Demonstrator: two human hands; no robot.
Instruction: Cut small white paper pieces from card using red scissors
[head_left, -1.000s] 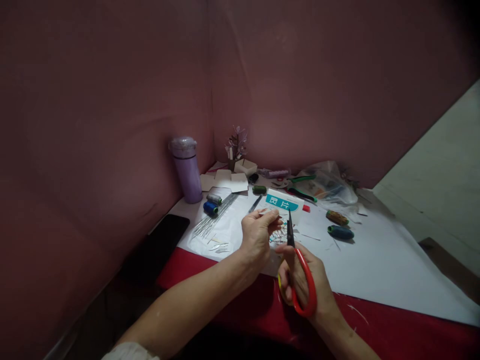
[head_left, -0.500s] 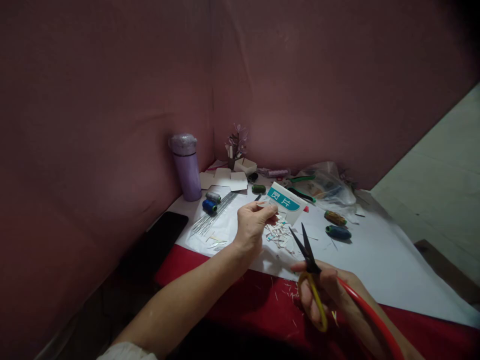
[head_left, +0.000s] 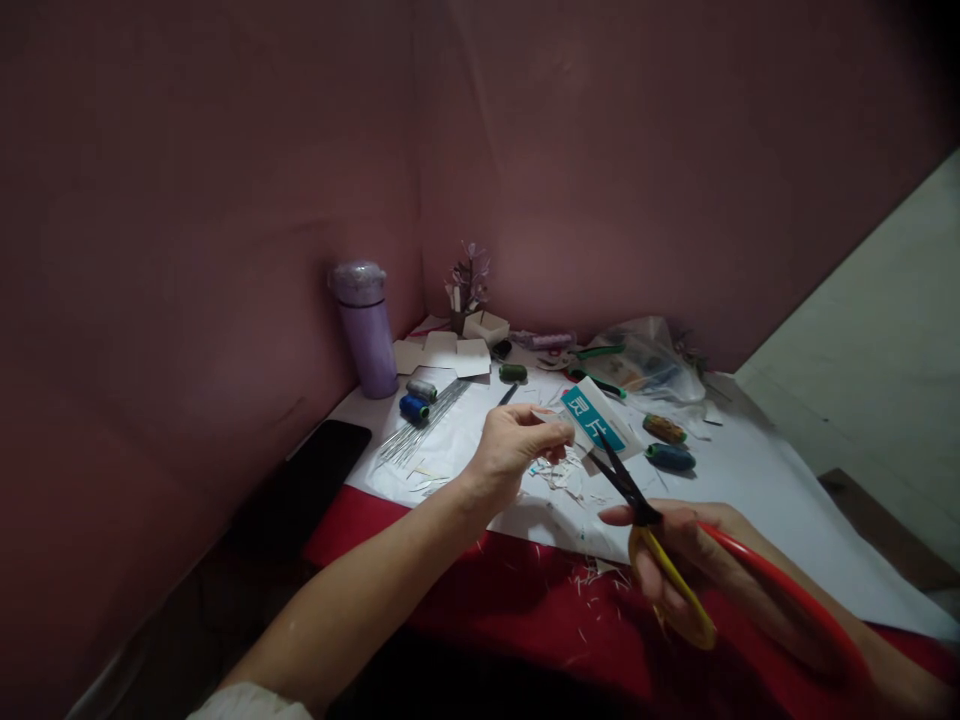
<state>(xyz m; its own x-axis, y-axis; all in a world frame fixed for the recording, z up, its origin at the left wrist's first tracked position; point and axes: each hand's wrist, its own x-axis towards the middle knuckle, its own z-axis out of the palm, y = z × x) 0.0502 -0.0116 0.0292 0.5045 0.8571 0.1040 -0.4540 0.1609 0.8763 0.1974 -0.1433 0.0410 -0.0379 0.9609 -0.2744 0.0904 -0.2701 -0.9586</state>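
Between its thumb and fingers my left hand (head_left: 517, 445) pinches a white and teal printed card (head_left: 609, 425), held up over the table. My right hand (head_left: 682, 550) grips scissors (head_left: 626, 485) with black blades, one handle yellow and one red. Slightly parted, the blades point up and left at the card's lower edge, one in front of the printed side. Whether they touch the card I cannot tell. Below the card lies a pile of small paper scraps (head_left: 559, 480). Thin white slivers (head_left: 600, 575) are scattered on the red cloth beneath my hands.
To the left stand a purple bottle (head_left: 366, 335), a blue thread spool (head_left: 414, 408), thin wires (head_left: 424, 425) and a black phone (head_left: 322, 470). White cards (head_left: 442, 352) and a small box (head_left: 486, 327) lie behind. Green-handled pliers (head_left: 600, 383), a plastic bag (head_left: 652, 360) and thread spools (head_left: 670, 457) are on the right.
The card has moved right and turned clockwise in my left hand. My right hand has shifted right, and the scissors' tips now overlap the card's lower part instead of being apart below it.
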